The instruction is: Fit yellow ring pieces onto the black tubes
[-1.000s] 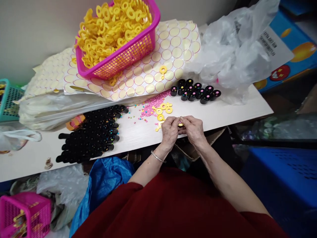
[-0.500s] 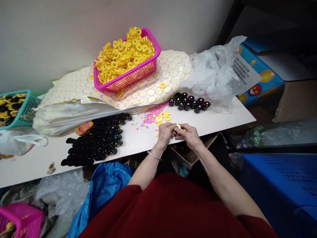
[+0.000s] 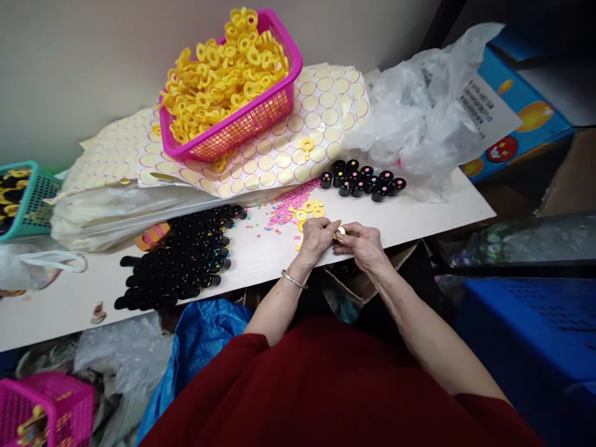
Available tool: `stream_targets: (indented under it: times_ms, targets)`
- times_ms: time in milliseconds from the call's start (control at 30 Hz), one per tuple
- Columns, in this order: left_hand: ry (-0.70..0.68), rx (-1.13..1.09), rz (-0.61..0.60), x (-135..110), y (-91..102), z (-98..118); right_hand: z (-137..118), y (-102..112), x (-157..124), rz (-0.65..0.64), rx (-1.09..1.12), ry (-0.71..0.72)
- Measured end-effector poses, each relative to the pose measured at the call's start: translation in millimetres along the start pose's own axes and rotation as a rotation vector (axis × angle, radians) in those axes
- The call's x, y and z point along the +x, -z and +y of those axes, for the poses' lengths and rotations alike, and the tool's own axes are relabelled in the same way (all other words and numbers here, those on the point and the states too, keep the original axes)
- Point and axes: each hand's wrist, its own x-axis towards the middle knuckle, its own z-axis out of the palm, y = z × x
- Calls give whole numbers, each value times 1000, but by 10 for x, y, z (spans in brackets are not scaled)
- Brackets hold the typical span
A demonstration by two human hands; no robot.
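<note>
My left hand and my right hand meet at the table's front edge, fingers pinched together. Between their fingertips is a small yellow ring piece with something dark at it, partly hidden by the fingers. Just beyond my left hand lie several loose yellow ring pieces and a scatter of small pink beads, with a few blue and yellow ones. Behind my hands stands a cluster of short black cylinders, with pink or yellow beads showing in their tops.
A pink basket heaped with yellow ring pieces rests on sheets of round stickers. Many black cylinders cover the table's left part. Clear plastic bags and a blue box are at right; a green basket is at far left.
The camera view has shifted, so the basket appears higher and larger. My hands remain together at the table's edge, and the small piece is turned a little between the fingertips.
</note>
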Motion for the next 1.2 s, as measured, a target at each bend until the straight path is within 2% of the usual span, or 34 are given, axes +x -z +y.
stream_targets:
  times_ms: [200, 367, 500, 600, 733, 800, 933, 1000, 1100, 1200]
  targets:
    - [-55, 2, 54, -82, 14, -9, -11, -33, -60, -32, -33, 90]
    - [-161, -86, -111, -249, 123, 22, -55, 0, -97, -77, 50, 51]
    - [-279, -88, -253, -414, 159, 83, -26, 101, -305, -48, 158, 89]
    - [-372, -69, -309, -543, 79, 105, 10, 252, -577, -33, 180, 84]
    - [-466, -50, -333, -773, -87, 113, -12, 551, -927, -80, 170, 78]
    - [-517, -59, -384, -895, -151, 123, -43, 718, -1048, -127, 214, 21]
    - [-601, -83, -539, -1051, -246, 127, -35, 979, -1181, -305, 214, -169]
    - [-597, -89, -603, -1089, -295, 103, 18, 1048, -1216, -348, 210, -201]
    - [-492, -164, -689, -1163, -395, 35, 114, 1089, -1262, -318, 279, -159]
    - [-337, -305, -673, -1302, -536, -42, 185, 1089, -1327, -251, 331, -119]
